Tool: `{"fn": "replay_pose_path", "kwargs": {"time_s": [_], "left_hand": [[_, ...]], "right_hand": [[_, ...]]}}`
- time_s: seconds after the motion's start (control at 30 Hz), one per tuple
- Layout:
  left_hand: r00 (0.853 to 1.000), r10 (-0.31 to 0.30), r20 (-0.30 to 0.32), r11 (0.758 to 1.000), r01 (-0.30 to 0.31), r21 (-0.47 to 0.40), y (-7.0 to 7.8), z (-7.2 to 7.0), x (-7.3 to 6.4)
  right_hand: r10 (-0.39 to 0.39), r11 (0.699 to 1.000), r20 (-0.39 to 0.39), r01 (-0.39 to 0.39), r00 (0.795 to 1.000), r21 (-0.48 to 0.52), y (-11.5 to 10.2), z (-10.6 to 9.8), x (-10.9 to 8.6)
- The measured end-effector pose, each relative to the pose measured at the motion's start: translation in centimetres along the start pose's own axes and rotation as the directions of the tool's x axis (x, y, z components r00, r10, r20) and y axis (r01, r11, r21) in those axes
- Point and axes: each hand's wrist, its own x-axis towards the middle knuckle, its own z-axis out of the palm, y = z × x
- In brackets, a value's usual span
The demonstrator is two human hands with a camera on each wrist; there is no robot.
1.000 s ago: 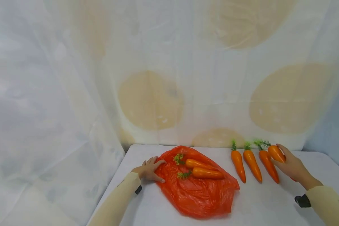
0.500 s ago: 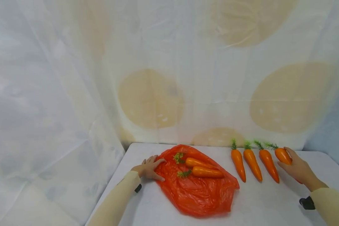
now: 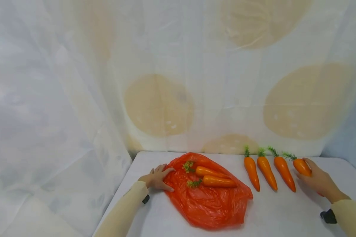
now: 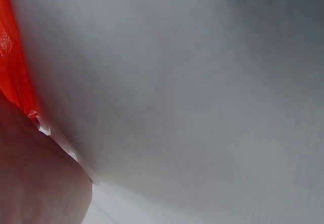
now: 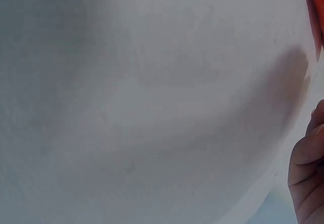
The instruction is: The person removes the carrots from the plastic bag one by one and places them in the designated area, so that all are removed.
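Note:
Spread on the table is a red plastic bag (image 3: 209, 209), with two orange carrots (image 3: 219, 181) with green tops lying on it. My left hand (image 3: 158, 178) rests at the bag's left edge, fingers spread and touching the plastic; the left wrist view catches only the palm's side and a strip of bag. At the right, my right hand (image 3: 321, 181) grips another carrot (image 3: 301, 166) from above, its green top pointing to the far left and its lower part hidden by the hand. In the right wrist view, curled fingers (image 5: 306, 168) show at the right edge.
Left of the right hand, three carrots lie side by side, tops away from me: a left one (image 3: 251, 173), a middle one (image 3: 267, 173) and a right one (image 3: 285, 173). A white table (image 3: 273, 217) lies beneath; a spotted pale curtain (image 3: 219, 82) hangs behind it.
My right hand has moved to the right with its carrot, widening the gap to the carrot beside it. My left hand and the bag have stayed put.

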Motion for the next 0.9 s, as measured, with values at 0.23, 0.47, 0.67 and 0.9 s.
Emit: {"fn": "replay_pose_path", "kwargs": {"time_s": [0.23,0.47,0.67,0.9], "left_hand": [[1.0,-0.004,0.001,1.0,0.004,0.016,0.0,-0.1,0.0],[1.0,-0.008,0.004,1.0,0.008,0.013,0.1,0.0,0.0],[1.0,-0.02,0.006,0.999,0.02,0.027,-0.3,0.8,0.9],[1.0,-0.024,-0.006,0.999,0.024,0.037,-0.4,0.4,0.5]], "right_hand": [[0.024,1.0,0.033,-0.025,0.999,0.016,0.1,-0.1,0.2],[0.045,0.999,0.009,-0.045,0.999,0.001,0.3,-0.1,0.3],[0.075,0.997,0.024,-0.075,0.997,0.01,1.0,-0.1,0.6],[0.061,0.998,0.028,-0.061,0.998,0.001,1.6,0.1,0.9]]}}
